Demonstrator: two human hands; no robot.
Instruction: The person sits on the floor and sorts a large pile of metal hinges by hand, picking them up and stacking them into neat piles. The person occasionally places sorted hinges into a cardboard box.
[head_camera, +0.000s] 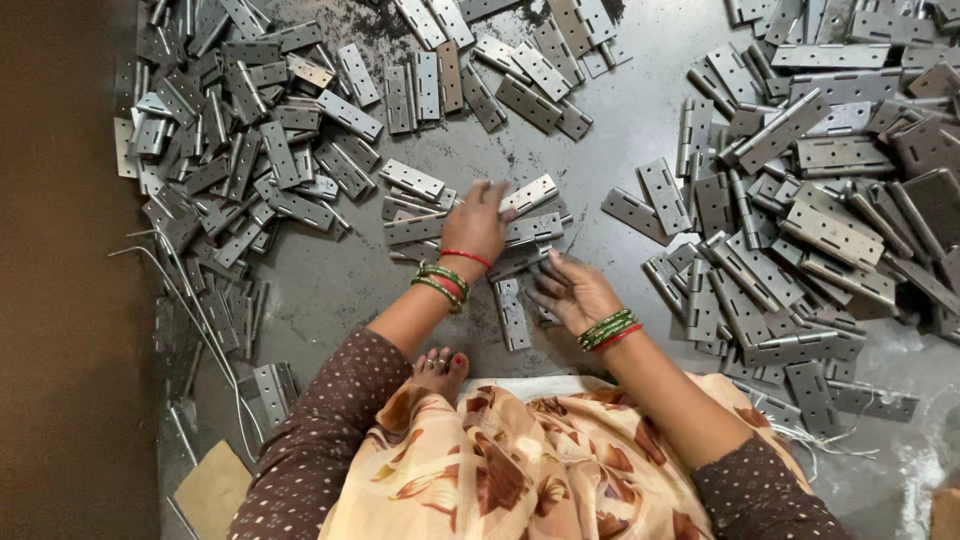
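Observation:
My left hand (478, 222) reaches forward onto a small heap of grey metal hinges (430, 205) in the middle of the dark metal sheet (330, 285). Its fingers are blurred and touch a hinge leaf (530, 193); whether they grip it is unclear. My right hand (572, 290) lies low, fingers spread, over flat hinges (511, 312) near my lap. Both wrists carry green and red bangles.
A large pile of hinges (230, 130) spreads at the left, another pile (830, 190) at the right, more hinges (500, 60) at the top. Bent wires (190, 300) lie at the left edge. My bare foot (440, 368) rests by my patterned dress. A cardboard piece (212, 490) sits lower left.

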